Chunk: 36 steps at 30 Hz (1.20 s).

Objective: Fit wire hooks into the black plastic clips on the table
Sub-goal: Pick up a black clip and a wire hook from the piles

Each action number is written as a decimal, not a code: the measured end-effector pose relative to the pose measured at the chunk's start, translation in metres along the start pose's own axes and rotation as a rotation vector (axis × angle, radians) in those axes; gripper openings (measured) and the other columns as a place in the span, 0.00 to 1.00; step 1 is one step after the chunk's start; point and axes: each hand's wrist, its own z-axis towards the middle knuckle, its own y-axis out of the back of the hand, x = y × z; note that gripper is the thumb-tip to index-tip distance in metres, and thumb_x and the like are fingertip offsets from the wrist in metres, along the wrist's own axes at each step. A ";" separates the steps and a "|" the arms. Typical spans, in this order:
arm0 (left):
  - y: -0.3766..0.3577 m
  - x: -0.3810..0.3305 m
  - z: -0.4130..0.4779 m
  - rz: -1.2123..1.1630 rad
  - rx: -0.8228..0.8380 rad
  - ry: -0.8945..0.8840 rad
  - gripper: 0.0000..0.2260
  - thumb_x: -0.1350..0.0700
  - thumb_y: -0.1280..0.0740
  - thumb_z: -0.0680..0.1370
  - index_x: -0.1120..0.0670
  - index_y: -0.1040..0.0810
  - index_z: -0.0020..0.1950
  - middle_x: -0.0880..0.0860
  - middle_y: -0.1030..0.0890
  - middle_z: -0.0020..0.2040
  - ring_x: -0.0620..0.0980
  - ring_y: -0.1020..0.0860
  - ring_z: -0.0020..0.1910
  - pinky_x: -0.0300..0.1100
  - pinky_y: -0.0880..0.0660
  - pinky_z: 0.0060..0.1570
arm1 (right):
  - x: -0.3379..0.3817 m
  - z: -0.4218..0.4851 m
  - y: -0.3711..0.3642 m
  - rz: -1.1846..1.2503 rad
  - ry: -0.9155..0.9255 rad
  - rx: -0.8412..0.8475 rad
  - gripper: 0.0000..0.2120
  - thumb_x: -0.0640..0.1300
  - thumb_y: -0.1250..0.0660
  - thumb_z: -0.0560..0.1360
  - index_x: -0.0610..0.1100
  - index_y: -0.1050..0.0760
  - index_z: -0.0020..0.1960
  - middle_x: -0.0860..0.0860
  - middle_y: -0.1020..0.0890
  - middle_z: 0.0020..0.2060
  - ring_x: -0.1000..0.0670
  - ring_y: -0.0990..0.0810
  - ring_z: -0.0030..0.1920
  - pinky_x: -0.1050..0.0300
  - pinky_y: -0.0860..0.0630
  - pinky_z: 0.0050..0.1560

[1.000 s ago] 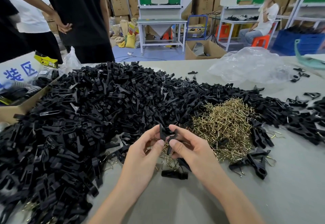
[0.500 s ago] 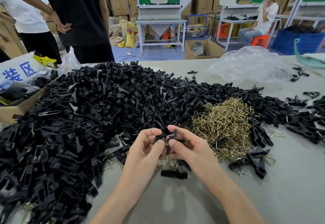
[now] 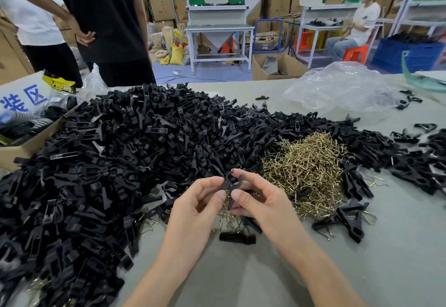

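**Fingers and workpiece.** The left hand (image 3: 195, 207) and the right hand (image 3: 261, 206) meet over the near part of the table (image 3: 265, 275), and both pinch 1 black clip (image 3: 230, 182) between them. The left fingertips (image 3: 213, 181) close on the clip's left side. The right thumb (image 3: 237, 195) presses its lower part, and the right forefinger curls over its top. The clip stands roughly upright, raised above the table. Its upper end shows clear of the fingers, and its lower end is partly hidden behind the right thumb. Whether a wire hook sits in it cannot be made out.

**Surroundings.** Beneath the hands lie a few scattered hooks and 1 loose clip (image 3: 237, 237), flat on the table. Just right of the hands is the heap of brass-coloured wire hooks (image 3: 306, 174). Behind and to the left spreads the large pile of black clips (image 3: 115, 162), cut off by the left and bottom edges. Clips with wire showing (image 3: 350, 222) lie near the heap's right side. A crumpled clear plastic bag (image 3: 342, 87) rests at the far right of the table. A cardboard box (image 3: 26, 147), partly covered by the pile, sits at the far left. Beyond the table 2 standing people (image 3: 108, 17) are cropped at the shoulders, and 1 seated person (image 3: 359, 26) is at a distant bench.
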 end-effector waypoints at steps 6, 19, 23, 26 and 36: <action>0.001 0.001 0.000 0.029 0.000 -0.025 0.09 0.61 0.31 0.79 0.47 0.18 0.53 0.43 0.14 0.48 0.39 0.17 0.47 0.28 0.25 0.46 | 0.003 -0.001 0.000 -0.016 -0.001 -0.004 0.18 0.36 0.29 0.77 0.53 0.20 0.62 0.56 0.16 0.43 0.51 0.14 0.44 0.58 0.17 0.46; -0.001 0.001 -0.006 0.254 -0.021 -0.174 0.16 0.61 0.32 0.80 0.37 0.19 0.51 0.42 0.17 0.47 0.41 0.19 0.46 0.29 0.27 0.43 | 0.009 -0.004 0.000 0.047 -0.009 -0.024 0.15 0.37 0.29 0.76 0.53 0.16 0.56 0.49 0.18 0.45 0.49 0.15 0.43 0.56 0.17 0.45; 0.000 0.001 -0.005 0.253 0.030 -0.173 0.16 0.60 0.33 0.81 0.38 0.18 0.55 0.41 0.16 0.48 0.42 0.19 0.47 0.32 0.25 0.46 | 0.012 -0.005 0.001 0.105 -0.017 -0.014 0.12 0.44 0.27 0.71 0.47 0.18 0.53 0.50 0.15 0.48 0.51 0.15 0.47 0.59 0.18 0.44; 0.003 0.002 -0.004 0.278 -0.017 -0.177 0.15 0.59 0.34 0.81 0.38 0.19 0.58 0.38 0.17 0.49 0.39 0.20 0.45 0.28 0.26 0.42 | 0.012 -0.004 0.002 0.129 -0.009 -0.040 0.14 0.45 0.27 0.69 0.44 0.21 0.54 0.51 0.14 0.45 0.51 0.15 0.47 0.60 0.18 0.45; 0.026 0.026 0.004 1.191 0.084 -0.257 0.13 0.45 0.36 0.80 0.45 0.21 0.63 0.45 0.24 0.54 0.50 0.26 0.54 0.46 0.32 0.55 | 0.014 -0.001 0.006 0.147 -0.008 -0.176 0.16 0.47 0.30 0.70 0.49 0.18 0.57 0.48 0.14 0.52 0.48 0.15 0.54 0.61 0.19 0.48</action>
